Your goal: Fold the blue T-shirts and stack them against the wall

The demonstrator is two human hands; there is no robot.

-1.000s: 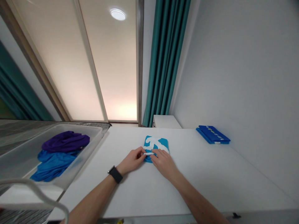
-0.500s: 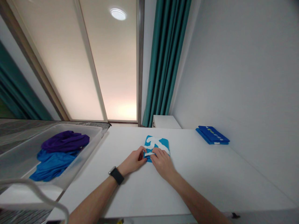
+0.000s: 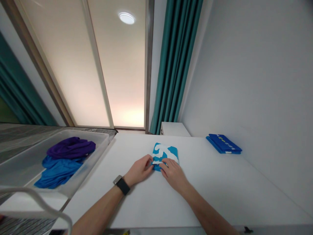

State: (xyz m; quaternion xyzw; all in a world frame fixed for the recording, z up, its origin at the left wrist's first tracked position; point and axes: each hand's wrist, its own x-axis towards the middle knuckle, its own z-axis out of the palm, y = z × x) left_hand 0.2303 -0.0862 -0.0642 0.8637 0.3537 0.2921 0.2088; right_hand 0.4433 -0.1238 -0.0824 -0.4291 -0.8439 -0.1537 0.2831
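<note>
Looking down through the person's head-worn camera, the one view there is, I see a folded blue-and-white garment (image 3: 165, 152) lying flat on a white table (image 3: 215, 186), towards the table's far side. The left hand (image 3: 140, 170), with a black-strapped watch (image 3: 122, 186) on its wrist, and the right hand (image 3: 173, 174) sit close together at the garment's near edge, their fingers narrowly pinched on a white fold, though I can't tell how firmly. If either grip slackens, or the hands pull unevenly, I'd expect that fold to spring back or slide askew, since the smooth tabletop looks unlikely to offer much drag. To the left, a translucent plastic bin (image 3: 85, 131) holds a purple garment (image 3: 70, 147) on top of a blue garment (image 3: 58, 174); an arm swung wide could catch its rim. Far to the right, a folded blue bundle (image 3: 223, 144) lies near the wall (image 3: 254, 81), probably beyond reach of small slips.
</note>
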